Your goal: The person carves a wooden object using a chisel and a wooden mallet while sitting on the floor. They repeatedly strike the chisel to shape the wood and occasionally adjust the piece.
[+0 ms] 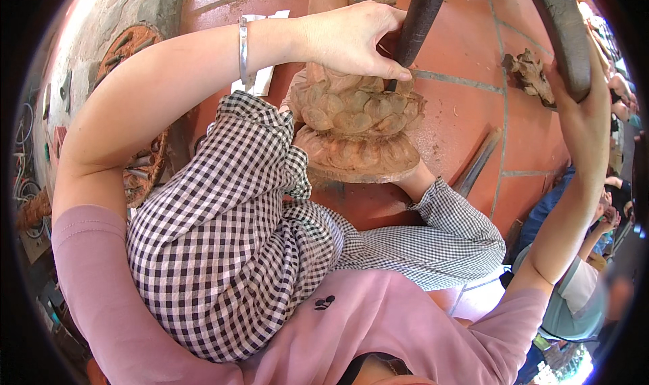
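A carved brown wooden statue [358,156] with a lotus-petal base stands on the floor between my legs; its upper part is partly hidden by my left hand and arm. My left hand [355,39] is closed round a chisel [420,23] with a thick dark handle. The chisel is tilted, its lower end down against the carving above the petals; the tip itself is hidden. Off to the right, my right hand [583,108] is raised and wrapped round a dark wooden mallet [558,27], held apart from the chisel.
A second dark tool [478,160] lies on the red tiles right of the statue. Beyond it sits a gnarled piece of wood [531,75]. Left of my arm, a round basket [128,45] holds more tools. White paper [265,77] lies near my knee. Another person [574,297] sits at the right.
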Available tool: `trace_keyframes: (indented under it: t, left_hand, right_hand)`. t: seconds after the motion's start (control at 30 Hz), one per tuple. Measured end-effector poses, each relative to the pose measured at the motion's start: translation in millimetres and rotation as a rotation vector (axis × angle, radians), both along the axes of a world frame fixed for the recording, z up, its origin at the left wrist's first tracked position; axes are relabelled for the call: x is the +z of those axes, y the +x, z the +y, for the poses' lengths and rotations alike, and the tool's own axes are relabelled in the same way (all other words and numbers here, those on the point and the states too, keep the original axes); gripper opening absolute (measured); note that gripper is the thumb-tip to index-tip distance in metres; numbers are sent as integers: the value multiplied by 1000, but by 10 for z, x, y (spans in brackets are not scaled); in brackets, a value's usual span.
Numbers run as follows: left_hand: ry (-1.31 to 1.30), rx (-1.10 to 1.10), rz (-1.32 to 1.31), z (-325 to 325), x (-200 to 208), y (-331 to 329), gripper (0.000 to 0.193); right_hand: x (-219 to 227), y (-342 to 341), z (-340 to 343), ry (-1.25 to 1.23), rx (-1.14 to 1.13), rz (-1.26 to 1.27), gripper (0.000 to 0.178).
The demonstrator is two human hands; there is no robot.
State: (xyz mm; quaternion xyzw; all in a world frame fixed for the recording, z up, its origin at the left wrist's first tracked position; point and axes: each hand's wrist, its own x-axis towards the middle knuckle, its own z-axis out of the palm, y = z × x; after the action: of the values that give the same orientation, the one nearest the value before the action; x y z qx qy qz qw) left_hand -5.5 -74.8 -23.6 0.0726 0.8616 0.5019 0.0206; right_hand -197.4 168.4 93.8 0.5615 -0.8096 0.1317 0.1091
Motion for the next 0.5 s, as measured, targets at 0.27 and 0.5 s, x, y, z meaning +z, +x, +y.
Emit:
trace_keyframes:
  t: [0.27,0.5]
  left_hand:
    - [417,6,-149,-56,-23,136,22]
    - [354,16,-16,-128,-155,48,25]
  right_hand:
    - [-115,-18,-37,51,106,-53,57]
    - [-39,90,-84,70,-62,-371,57]
